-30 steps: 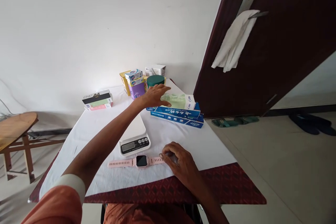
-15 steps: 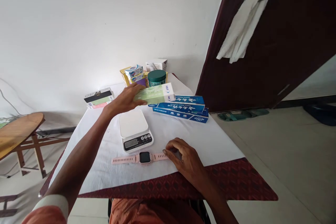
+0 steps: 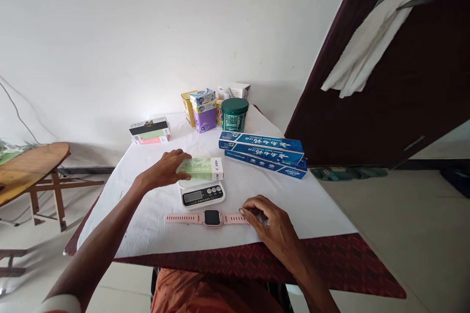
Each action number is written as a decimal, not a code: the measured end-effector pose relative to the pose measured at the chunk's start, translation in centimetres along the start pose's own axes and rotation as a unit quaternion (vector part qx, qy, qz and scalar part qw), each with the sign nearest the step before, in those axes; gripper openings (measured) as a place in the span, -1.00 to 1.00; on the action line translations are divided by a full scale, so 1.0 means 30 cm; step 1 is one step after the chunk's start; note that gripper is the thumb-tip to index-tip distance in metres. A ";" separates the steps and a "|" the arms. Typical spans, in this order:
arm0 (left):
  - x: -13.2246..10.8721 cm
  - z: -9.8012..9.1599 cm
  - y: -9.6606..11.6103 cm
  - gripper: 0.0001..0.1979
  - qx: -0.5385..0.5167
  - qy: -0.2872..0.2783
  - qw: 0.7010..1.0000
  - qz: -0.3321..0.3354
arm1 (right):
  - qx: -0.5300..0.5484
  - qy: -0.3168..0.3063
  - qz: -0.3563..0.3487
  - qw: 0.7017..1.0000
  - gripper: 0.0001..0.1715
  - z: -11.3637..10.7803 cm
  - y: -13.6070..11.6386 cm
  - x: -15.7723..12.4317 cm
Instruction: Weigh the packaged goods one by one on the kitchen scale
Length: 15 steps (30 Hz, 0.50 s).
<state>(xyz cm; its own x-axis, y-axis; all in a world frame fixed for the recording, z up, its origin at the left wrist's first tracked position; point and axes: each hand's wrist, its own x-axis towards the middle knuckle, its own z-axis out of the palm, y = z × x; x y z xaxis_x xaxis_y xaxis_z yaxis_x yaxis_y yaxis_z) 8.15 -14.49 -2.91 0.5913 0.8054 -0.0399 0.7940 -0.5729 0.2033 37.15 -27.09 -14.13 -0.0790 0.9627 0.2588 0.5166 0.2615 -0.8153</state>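
Observation:
My left hand (image 3: 166,168) grips the left end of a long green and white box (image 3: 204,168), which lies on top of a small white kitchen scale (image 3: 203,194). In front of the scale a pink smartwatch (image 3: 211,217) lies flat with its strap stretched out. The curled fingers of my right hand (image 3: 270,222) press on the watch strap's right end near the table's front edge.
Long blue boxes (image 3: 265,151) are stacked right of the scale. A green-lidded jar (image 3: 235,114), a purple box (image 3: 204,118) and other small boxes stand at the back; flat boxes (image 3: 150,131) lie back left. A dark door (image 3: 404,83) stands right, a wooden table (image 3: 29,166) left.
My left hand lifted the green and white box off the blue boxes, carried it leftward and toward me, and set it on the scale. My right hand stayed on the watch strap.

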 end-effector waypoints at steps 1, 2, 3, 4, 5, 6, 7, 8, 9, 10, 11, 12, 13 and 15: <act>0.000 0.005 0.000 -0.53 -0.002 -0.001 1.000 -0.002 | 0.000 0.000 -0.001 1.000 -0.76 0.000 0.001 0.000; 0.000 0.009 0.000 -0.52 -0.004 -0.002 1.000 -0.004 | 0.001 0.000 -0.002 1.000 -0.76 0.000 0.002 0.000; -0.001 0.012 0.000 -0.52 -0.006 -0.002 1.000 -0.005 | 0.000 0.001 -0.004 1.000 -0.76 0.000 0.004 0.001; -0.003 0.013 0.000 -0.51 -0.009 0.000 1.000 -0.004 | -0.001 0.001 -0.005 1.000 -0.76 0.001 0.005 0.001; -0.006 0.013 -0.001 -0.49 -0.010 0.004 1.000 -0.001 | -0.003 0.003 -0.007 1.000 -0.75 0.001 0.006 0.001; -0.010 0.009 -0.002 -0.45 -0.012 0.009 1.000 0.004 | -0.004 0.004 -0.009 1.000 -0.75 0.001 0.006 0.001; -0.015 0.004 -0.003 -0.39 -0.014 0.015 1.000 0.008 | -0.006 0.006 -0.010 1.000 -0.75 0.001 0.006 0.001; -0.021 -0.003 -0.004 -0.33 -0.015 0.023 1.000 0.010 | -0.007 0.007 -0.011 1.000 -0.74 0.001 0.006 0.001; -0.027 -0.012 -0.004 -0.27 -0.017 0.030 0.999 0.010 | -0.008 0.007 -0.012 1.000 -0.74 0.001 0.005 0.001; -0.032 -0.020 -0.004 -0.24 -0.018 0.037 0.999 0.008 | -0.007 0.008 -0.013 1.000 -0.74 0.000 0.004 0.001; -0.038 -0.028 -0.004 -0.22 -0.018 0.042 0.999 0.005 | -0.007 0.008 -0.013 1.000 -0.74 0.000 0.003 0.001; -0.042 -0.033 -0.004 -0.22 -0.018 0.046 0.999 0.004 | -0.005 0.008 -0.012 1.000 -0.74 0.000 0.002 0.001; -0.045 -0.036 -0.003 -0.23 -0.017 0.049 0.999 0.004 | -0.005 0.008 -0.011 1.000 -0.74 -0.001 0.001 0.002; -0.046 -0.031 0.000 -0.23 -0.016 0.050 0.999 0.007 | -0.005 0.008 -0.010 1.000 -0.73 -0.001 0.001 0.003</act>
<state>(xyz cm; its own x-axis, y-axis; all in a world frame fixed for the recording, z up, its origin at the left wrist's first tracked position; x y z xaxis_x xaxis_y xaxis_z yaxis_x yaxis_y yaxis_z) 7.20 -15.47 -1.96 0.5845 0.8091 0.0613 0.7796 -0.5809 0.2340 37.20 -27.01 -14.11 -0.0754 0.9563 0.2826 0.5241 0.2791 -0.8046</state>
